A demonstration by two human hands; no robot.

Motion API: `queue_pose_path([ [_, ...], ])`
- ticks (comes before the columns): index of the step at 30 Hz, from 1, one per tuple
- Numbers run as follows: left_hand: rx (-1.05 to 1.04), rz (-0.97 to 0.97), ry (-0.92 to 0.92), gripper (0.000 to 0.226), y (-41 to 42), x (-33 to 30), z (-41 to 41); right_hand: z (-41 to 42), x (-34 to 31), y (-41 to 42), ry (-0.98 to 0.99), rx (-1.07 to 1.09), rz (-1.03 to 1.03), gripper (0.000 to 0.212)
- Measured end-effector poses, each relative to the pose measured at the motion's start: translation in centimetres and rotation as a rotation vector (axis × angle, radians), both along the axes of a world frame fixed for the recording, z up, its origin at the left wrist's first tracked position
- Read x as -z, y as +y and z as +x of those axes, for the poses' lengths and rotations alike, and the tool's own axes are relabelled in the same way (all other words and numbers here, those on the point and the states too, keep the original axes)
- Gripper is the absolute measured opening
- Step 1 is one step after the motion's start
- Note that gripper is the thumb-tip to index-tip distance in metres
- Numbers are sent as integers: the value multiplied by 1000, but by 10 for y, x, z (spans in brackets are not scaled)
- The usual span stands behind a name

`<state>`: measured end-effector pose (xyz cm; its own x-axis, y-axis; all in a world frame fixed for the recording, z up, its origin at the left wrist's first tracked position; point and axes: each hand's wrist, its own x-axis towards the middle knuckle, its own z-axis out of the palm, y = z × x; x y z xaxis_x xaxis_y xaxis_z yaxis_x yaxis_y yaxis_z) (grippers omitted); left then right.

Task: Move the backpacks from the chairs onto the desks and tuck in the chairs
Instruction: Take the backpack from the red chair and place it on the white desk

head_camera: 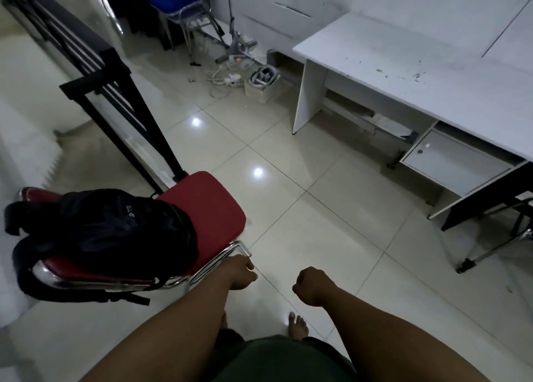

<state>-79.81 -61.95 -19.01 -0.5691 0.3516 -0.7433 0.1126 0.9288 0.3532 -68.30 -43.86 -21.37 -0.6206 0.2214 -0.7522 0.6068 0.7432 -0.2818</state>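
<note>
- One black backpack (109,231) lies on the red chair (213,208), covering most of the seat; its straps hang over the chair's near and left edges.
- Behind the chair, a black railing (95,73) runs away to the far left, its end post meeting the floor just at the chair's far edge.
- Right of the chair, across bare tiles, stands a white desk (418,73) with a small locked cupboard beneath; its top is scuffed.
- Far beyond the chair: a blue chair (176,3), tangled cables (227,78) and a small bin (261,86) beside the desk's left leg.
- Glossy pale floor (302,208) tiles reflect ceiling lights; the room is dim.
- Left hand (240,272) hangs at the chair's near right corner, just beside the chrome frame, fingers curled; whether it touches the frame I cannot tell.
- Right hand (311,285) is a loose fist over the floor, right of the chair, holding nothing visible.
- Bare feet show below, between the forearms.
</note>
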Motion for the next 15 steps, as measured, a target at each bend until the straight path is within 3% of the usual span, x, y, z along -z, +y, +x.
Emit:
queue_pose_path([
  [12,155,-31,22,29,-111,6,-91,-46,-2,-156,41,267,-95,35],
  [15,165,-39,-2,30,-134,7,-95,-44,0,-190,-5,261,-102,28],
])
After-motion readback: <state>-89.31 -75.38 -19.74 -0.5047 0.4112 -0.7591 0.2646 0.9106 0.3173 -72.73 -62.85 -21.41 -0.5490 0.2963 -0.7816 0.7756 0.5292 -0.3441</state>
